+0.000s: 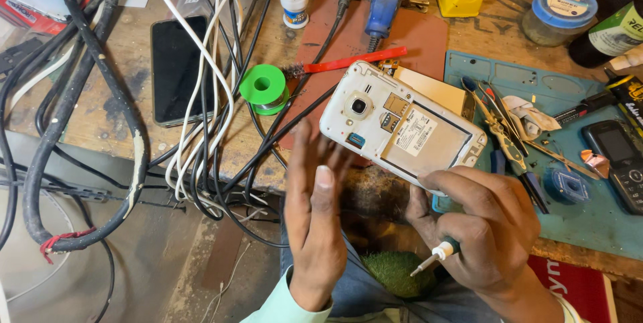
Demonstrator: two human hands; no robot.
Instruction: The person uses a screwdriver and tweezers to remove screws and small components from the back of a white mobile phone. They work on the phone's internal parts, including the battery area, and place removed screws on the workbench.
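We hold the white smartphone with its back cover off above the near edge of the worn wooden desk, its camera and bare battery bay turned up to us so the inside is easy to see. Our right hand pinches its lower edge, and the same hand keeps a small screwdriver with a white and green handle tucked in the curled fingers, its tip pointing away from the phone. Our left hand stands open and flat just beside the phone, gripping nothing. On the teal work mat to the right, pliers lie within reach.
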